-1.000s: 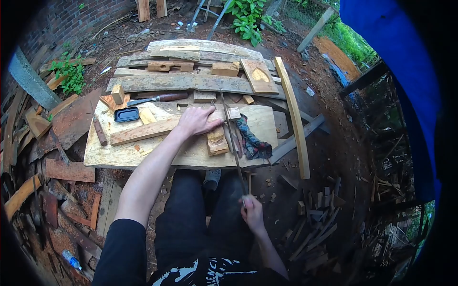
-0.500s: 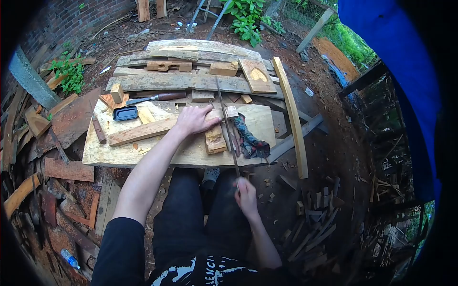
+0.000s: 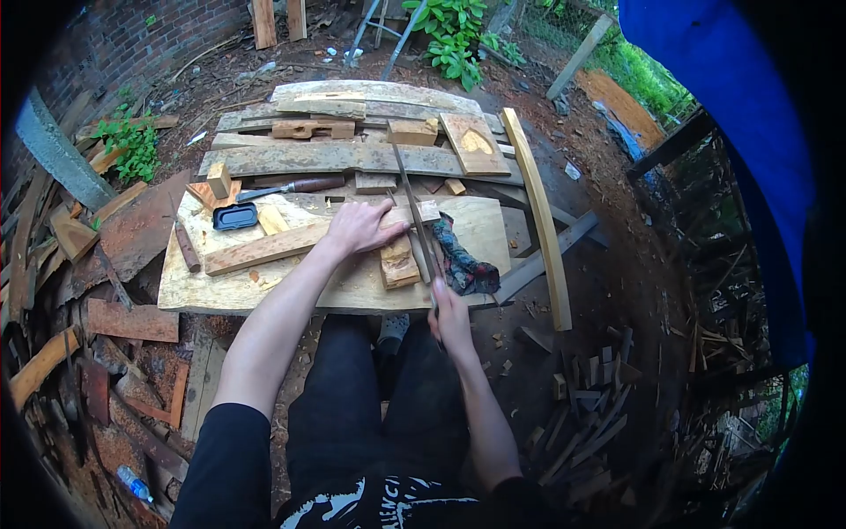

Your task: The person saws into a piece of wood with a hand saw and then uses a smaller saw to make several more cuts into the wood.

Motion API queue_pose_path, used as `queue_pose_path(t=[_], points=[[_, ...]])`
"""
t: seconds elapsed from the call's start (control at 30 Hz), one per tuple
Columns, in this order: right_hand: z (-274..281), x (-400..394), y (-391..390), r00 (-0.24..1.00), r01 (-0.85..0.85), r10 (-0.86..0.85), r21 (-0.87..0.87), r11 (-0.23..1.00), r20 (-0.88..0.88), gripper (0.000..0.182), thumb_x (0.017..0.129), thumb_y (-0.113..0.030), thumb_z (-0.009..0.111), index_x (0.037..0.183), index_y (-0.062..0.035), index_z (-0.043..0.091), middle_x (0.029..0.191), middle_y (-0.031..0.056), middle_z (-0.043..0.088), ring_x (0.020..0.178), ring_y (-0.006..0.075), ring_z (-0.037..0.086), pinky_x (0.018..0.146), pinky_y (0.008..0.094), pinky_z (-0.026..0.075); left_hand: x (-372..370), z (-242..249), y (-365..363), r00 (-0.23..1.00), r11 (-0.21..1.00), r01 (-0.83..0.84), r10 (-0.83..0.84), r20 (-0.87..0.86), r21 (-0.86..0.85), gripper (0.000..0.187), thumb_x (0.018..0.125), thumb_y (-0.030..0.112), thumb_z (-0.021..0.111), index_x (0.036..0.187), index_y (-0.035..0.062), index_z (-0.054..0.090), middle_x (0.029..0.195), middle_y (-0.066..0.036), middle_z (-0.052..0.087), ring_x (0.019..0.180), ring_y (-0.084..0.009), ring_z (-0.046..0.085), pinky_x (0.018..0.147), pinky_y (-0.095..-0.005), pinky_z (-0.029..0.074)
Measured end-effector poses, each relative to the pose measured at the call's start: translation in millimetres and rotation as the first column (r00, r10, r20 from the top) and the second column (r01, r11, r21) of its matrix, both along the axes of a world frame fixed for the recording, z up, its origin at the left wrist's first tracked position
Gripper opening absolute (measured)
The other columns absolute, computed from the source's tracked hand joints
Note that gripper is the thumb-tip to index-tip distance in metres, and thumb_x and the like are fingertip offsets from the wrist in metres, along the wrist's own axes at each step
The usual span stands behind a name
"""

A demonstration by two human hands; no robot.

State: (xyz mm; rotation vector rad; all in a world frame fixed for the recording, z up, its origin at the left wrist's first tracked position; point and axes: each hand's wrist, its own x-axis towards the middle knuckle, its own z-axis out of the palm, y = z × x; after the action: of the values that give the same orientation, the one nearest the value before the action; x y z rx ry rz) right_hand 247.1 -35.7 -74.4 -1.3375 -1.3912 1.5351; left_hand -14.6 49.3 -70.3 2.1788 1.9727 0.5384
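Observation:
My left hand (image 3: pixel 363 227) presses down on a long wooden bar (image 3: pixel 264 250), fingers closed over it close to its right end. A hand saw (image 3: pixel 407 188) with a long narrow blade lies across that end. My right hand (image 3: pixel 452 319) grips the saw at its near end, by the bench's front edge. Beneath the bar sits a notched wooden block (image 3: pixel 399 267). Just right of the blade is a crumpled dark patterned cloth (image 3: pixel 465 263). The bar and blade rest above a thick pale slab (image 3: pixel 194 286). My right fingers hide the saw's handle.
A wood-handled chisel (image 3: pixel 304 185), a small black tray (image 3: pixel 233 216) and another slim tool (image 3: pixel 186 247) lie on the left. Behind are planks (image 3: pixel 291 159) and a board with a heart-shaped recess (image 3: pixel 476 145). A long batten (image 3: pixel 538 220) borders the right side. Scrap wood (image 3: pixel 582 423) covers the ground.
My right hand has moved forward and up toward the slab's edge, pushing the saw further across the bar. My left hand stays on the bar.

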Motion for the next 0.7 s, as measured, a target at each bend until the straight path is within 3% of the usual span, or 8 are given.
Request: queue_pose_path(t=[0.07, 0.13, 0.2, 0.27, 0.33, 0.47, 0.6, 0.7], points=[[-3.4, -15.5, 11.8, 1.000, 0.007, -0.007, -0.065, 0.998, -0.011, 0.047, 0.108, -0.045, 0.054, 0.086, -0.0039, 0.062, 0.056, -0.0063, 0.041, 0.049, 0.0027, 0.041, 0.046, 0.0245, 0.030, 1.1, -3.9, -1.1, 1.000, 0.999, -0.011, 0.010, 0.020, 0.034, 0.076, 0.092, 0.078, 0.048, 0.127, 0.0129, 0.067, 0.084, -0.025, 0.073, 0.081, -0.0417, 0.072, 0.075, -0.0516, 0.055], [-25.4, -24.3, 16.0, 0.999, 0.038, -0.037, 0.118, 0.992, -0.013, 0.052, 0.107, -0.055, 0.049, 0.095, -0.0061, 0.061, 0.051, -0.0064, 0.038, 0.038, 0.0038, 0.034, 0.038, 0.0229, 0.025, 1.7, -1.3, -1.6, 1.000, 0.999, -0.029, 0.029, 0.006, 0.017, 0.076, 0.092, 0.078, 0.048, 0.127, 0.0138, 0.067, 0.085, -0.025, 0.073, 0.082, -0.0415, 0.073, 0.075, -0.0517, 0.055], [-28.2, -13.6, 3.0, 1.000, 0.018, -0.020, 0.114, 0.993, 0.022, 0.051, 0.108, -0.054, 0.048, 0.096, -0.0059, 0.061, 0.050, -0.0063, 0.038, 0.038, 0.0039, 0.034, 0.038, 0.0226, 0.025, 3.2, -1.5, -2.5, 0.999, 0.999, -0.042, 0.042, -0.006, -0.015, 0.075, 0.092, 0.078, 0.048, 0.127, 0.0147, 0.067, 0.085, -0.025, 0.073, 0.083, -0.0412, 0.073, 0.076, -0.0517, 0.055], [-23.7, 11.7, -27.2, 1.000, -0.012, 0.013, 0.038, 0.999, -0.022, 0.049, 0.108, -0.050, 0.047, 0.097, -0.0054, 0.061, 0.051, -0.0057, 0.039, 0.038, 0.0040, 0.035, 0.038, 0.0227, 0.025, 1.7, -0.5, -1.7, 1.000, 0.999, -0.024, 0.024, 0.014, -0.027, 0.074, 0.092, 0.078, 0.048, 0.127, 0.0157, 0.067, 0.087, -0.025, 0.074, 0.084, -0.0415, 0.073, 0.077, -0.0518, 0.055], [-12.6, 44.0, -69.5, 1.000, 0.006, -0.006, -0.016, 1.000, -0.003, 0.040, 0.107, -0.042, 0.057, 0.095, -0.0043, 0.063, 0.063, -0.0059, 0.046, 0.053, 0.0012, 0.041, 0.047, 0.0233, 0.030, 1.6, -0.7, -2.2, 1.000, 0.999, -0.028, 0.028, 0.004, -0.023, 0.074, 0.092, 0.078, 0.049, 0.126, 0.0156, 0.067, 0.087, -0.025, 0.074, 0.084, -0.0418, 0.073, 0.076, -0.0519, 0.055], [1.1, 102.6, -149.7, 0.997, 0.016, -0.006, -0.133, 0.991, 0.077, 0.038, 0.107, -0.040, 0.056, 0.099, -0.0033, 0.063, 0.064, -0.0058, 0.045, 0.054, 0.0019, 0.041, 0.048, 0.0222, 0.030, 1.3, -2.1, -2.7, 0.999, 1.000, -0.011, 0.010, 0.033, 0.025, 0.074, 0.092, 0.077, 0.048, 0.124, 0.0136, 0.068, 0.084, -0.026, 0.073, 0.082, -0.0422, 0.072, 0.075, -0.0520, 0.055], [13.8, 96.3, -147.3, 0.998, 0.013, -0.003, -0.159, 0.987, 0.060, 0.039, 0.107, -0.041, 0.056, 0.098, -0.0038, 0.063, 0.063, -0.0061, 0.044, 0.052, 0.0023, 0.041, 0.048, 0.0224, 0.030, 2.2, 1.4, -0.6, 1.000, 1.000, 0.009, -0.010, 0.028, 0.013, 0.075, 0.092, 0.077, 0.048, 0.123, 0.0113, 0.068, 0.082, -0.026, 0.073, 0.080, -0.0417, 0.072, 0.074, -0.0518, 0.055], [-10.3, 70.5, -94.4, 0.999, -0.029, 0.031, -0.033, 0.999, 0.043, 0.039, 0.107, -0.041, 0.056, 0.095, -0.0045, 0.063, 0.062, -0.0063, 0.044, 0.051, 0.0023, 0.040, 0.048, 0.0231, 0.030, 0.9, 3.5, -2.6, 1.000, 1.000, 0.015, -0.015, 0.008, -0.009, 0.077, 0.092, 0.077, 0.048, 0.124, 0.0095, 0.067, 0.081, -0.026, 0.073, 0.080, -0.0416, 0.073, 0.074, -0.0514, 0.056]])
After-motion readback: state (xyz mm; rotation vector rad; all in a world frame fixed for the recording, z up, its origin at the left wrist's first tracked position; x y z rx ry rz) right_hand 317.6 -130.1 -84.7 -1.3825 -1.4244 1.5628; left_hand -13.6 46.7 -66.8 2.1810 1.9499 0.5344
